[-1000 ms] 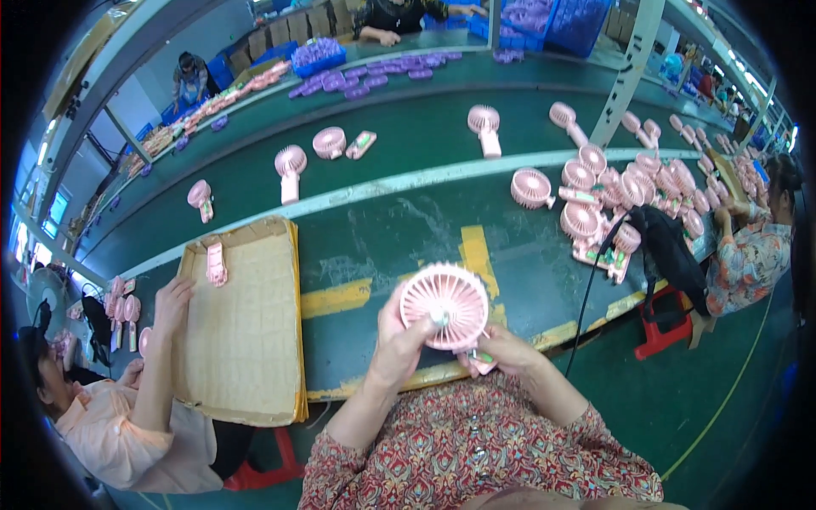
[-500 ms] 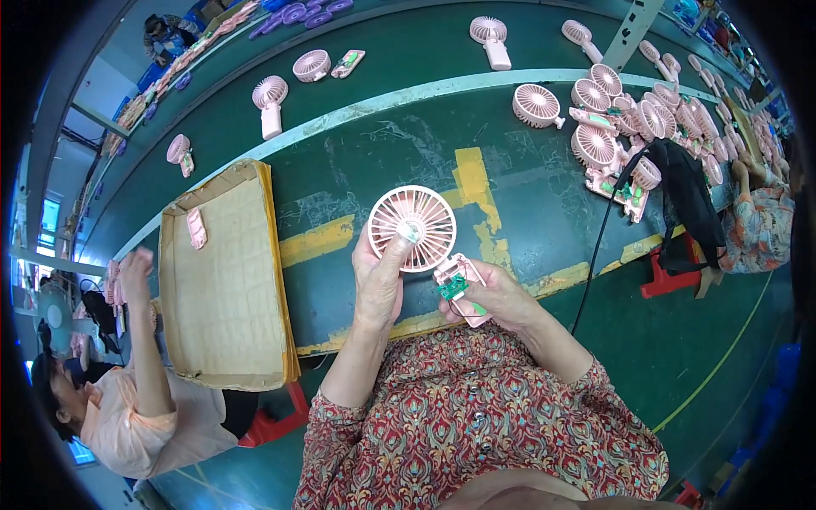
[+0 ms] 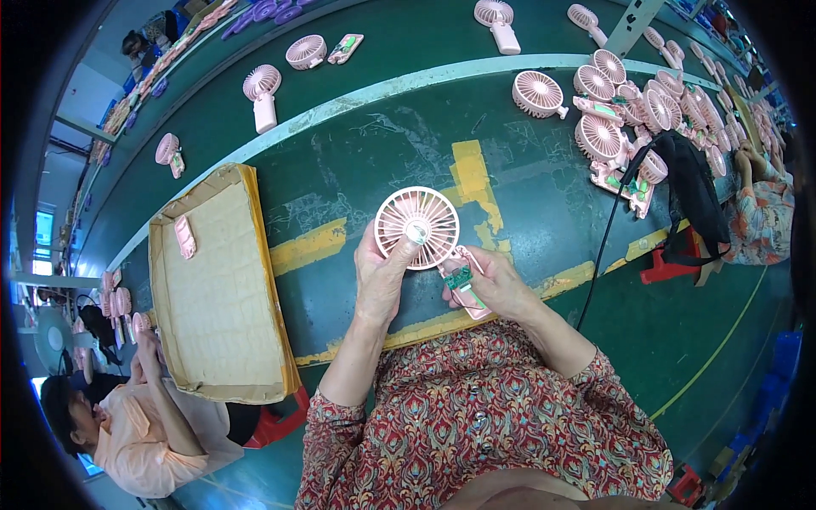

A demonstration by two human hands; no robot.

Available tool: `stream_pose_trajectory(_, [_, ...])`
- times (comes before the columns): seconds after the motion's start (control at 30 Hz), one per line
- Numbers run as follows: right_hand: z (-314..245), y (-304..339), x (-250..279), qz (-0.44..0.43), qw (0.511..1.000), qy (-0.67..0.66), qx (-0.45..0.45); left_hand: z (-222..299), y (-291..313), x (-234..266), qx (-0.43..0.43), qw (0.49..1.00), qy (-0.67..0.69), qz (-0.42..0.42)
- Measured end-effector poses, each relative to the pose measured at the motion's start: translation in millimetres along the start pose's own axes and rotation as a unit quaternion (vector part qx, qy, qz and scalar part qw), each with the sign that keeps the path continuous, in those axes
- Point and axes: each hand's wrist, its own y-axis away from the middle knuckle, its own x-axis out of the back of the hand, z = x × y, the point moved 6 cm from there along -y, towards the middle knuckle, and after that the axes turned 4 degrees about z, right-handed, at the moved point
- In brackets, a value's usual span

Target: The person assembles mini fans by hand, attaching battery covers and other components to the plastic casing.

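Over the near edge of the table, a pink handheld fan has its round grille point(image 3: 436, 212) turned upward. My left hand point(image 3: 380, 276) is closed around the grille's left side, with the thumb lying on its hub. The fan's handle point(image 3: 478, 314) is opened up below it, showing a small green circuit board point(image 3: 458, 279) and a thin dark wire. My right hand point(image 3: 503, 291) grips this handle from the right; some of its fingers are hidden underneath.
A shallow cardboard tray point(image 3: 223, 319) holding one pink shell piece point(image 3: 184, 237) stands at left. Pink fans point(image 3: 598, 136) are heaped at right, beside a black bag point(image 3: 680, 191) and cable. More fans lie on the belt point(image 3: 382, 72) beyond. A co-worker point(image 3: 140, 425) sits at left, another point(image 3: 759, 225) at right.
The co-worker at left has lowered a raised hand and brought both hands together. My hands keep their hold on the fan, which has shifted very slightly right in view.
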Motion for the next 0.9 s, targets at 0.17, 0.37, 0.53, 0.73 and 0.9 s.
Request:
stream_pose_trajectory(0.17, [6.6,-2.7,0.5,-0.022,1.0,0.013,-0.005,-6.8,-3.4,1.4,0.004,1.0,0.027,-0.004])
stream_pose_trajectory(0.37, [0.4,0.6,-5.5,-0.031,0.996,-0.063,-0.058,-3.3,-4.9,-4.0,0.005,1.0,0.021,-0.017])
stream_pose_trajectory(0.53, [5.2,-2.9,-2.2,-0.013,0.999,-0.039,0.0,-8.8,-11.7,1.6,0.019,0.999,-0.023,-0.026])
stream_pose_trajectory(0.73, [22.7,-16.8,16.2,0.046,0.991,-0.097,-0.086,36.8,20.5,-27.4,-0.318,0.827,-0.462,-0.036])
stream_pose_trajectory(0.9, [18.7,-21.3,13.0,0.045,0.995,-0.065,-0.058,16.2,25.3,-37.9,-0.234,0.845,-0.47,-0.106])
